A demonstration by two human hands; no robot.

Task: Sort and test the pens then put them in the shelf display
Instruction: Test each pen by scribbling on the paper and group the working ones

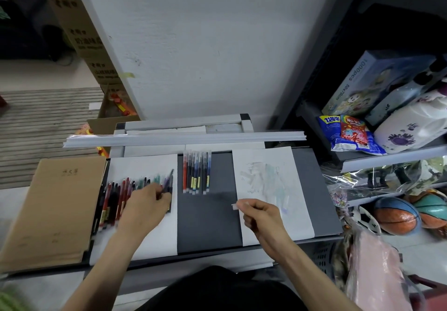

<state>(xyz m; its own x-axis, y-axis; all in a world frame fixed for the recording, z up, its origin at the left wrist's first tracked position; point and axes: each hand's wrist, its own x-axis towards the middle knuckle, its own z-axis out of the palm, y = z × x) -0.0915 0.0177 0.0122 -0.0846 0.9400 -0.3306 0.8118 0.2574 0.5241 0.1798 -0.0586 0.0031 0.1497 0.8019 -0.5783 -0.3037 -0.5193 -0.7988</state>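
Several loose pens point(116, 197) in red, black, green and purple lie in a row on a white sheet point(145, 233) at the left of the dark tray. My left hand point(145, 202) lies over the right end of that row and pinches a purple pen point(168, 179) that points up and away. A tidy group of capped pens point(196, 175) in red, black and blue lies on the bare tray middle. My right hand point(260, 216) hovers at the edge of the scribbled test paper point(268, 185) and pinches a small clear pen cap point(234, 205).
A brown notebook point(53, 209) lies left of the tray. White display rails point(183, 139) run across behind the pens. The shelf at the right holds puzzle boxes point(377, 81), snack bags point(348, 134) and basketballs point(396, 216). A cardboard box point(82, 35) leans at the back left.
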